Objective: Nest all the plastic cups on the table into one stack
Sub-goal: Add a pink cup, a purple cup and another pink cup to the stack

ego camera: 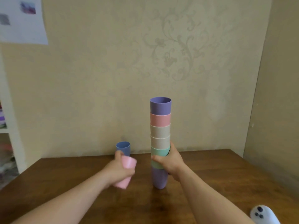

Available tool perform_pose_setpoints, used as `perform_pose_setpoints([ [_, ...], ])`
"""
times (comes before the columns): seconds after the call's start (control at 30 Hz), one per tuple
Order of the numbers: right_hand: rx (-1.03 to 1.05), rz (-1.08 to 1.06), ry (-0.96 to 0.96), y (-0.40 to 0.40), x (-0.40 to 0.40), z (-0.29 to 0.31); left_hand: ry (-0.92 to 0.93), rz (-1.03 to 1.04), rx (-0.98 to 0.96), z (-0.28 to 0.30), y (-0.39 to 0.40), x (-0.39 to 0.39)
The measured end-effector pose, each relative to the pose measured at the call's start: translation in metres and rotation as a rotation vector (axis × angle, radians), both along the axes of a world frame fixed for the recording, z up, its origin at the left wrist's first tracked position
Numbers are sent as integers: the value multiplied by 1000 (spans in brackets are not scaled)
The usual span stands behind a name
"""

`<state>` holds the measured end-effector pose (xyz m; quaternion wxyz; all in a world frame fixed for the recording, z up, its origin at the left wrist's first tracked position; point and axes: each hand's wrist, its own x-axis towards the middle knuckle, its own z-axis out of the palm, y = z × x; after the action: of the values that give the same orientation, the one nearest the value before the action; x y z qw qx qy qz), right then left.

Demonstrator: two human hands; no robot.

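A tall stack of nested cups (160, 126) stands upright on the wooden table (218, 175), purple on top, then pink, two beige, green and purple at the base. My right hand (169, 159) grips the stack around its green cups. My left hand (119, 167) holds a single pink cup (127, 162), tilted, left of the stack and just above the table. A blue cup (123, 148) stands upright behind my left hand near the table's far edge.
A white phone (263, 215) lies at the table's near right corner. The wall runs right behind the table's far edge. White shelves (6, 126) with blurred items stand at the left.
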<state>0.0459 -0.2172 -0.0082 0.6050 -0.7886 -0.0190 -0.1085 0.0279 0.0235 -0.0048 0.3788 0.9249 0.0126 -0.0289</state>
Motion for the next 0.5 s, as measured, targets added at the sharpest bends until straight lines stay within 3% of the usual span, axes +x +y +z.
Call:
perform_pose_setpoints([
  [0.1, -7, 7, -4, 4, -3, -3, -274, 109, -405, 59, -5, 0],
  [0.27, -10, 44, -4, 8, -7, -6, -820, 138, -776, 183, -37, -15],
  [0.37, -15, 50, -1, 7, -8, -6, -881, -11, -710, 220, -69, -25],
  [0.5, -13, 55, -2, 8, -9, -5, -809, -169, -564, 216, -101, -22],
])
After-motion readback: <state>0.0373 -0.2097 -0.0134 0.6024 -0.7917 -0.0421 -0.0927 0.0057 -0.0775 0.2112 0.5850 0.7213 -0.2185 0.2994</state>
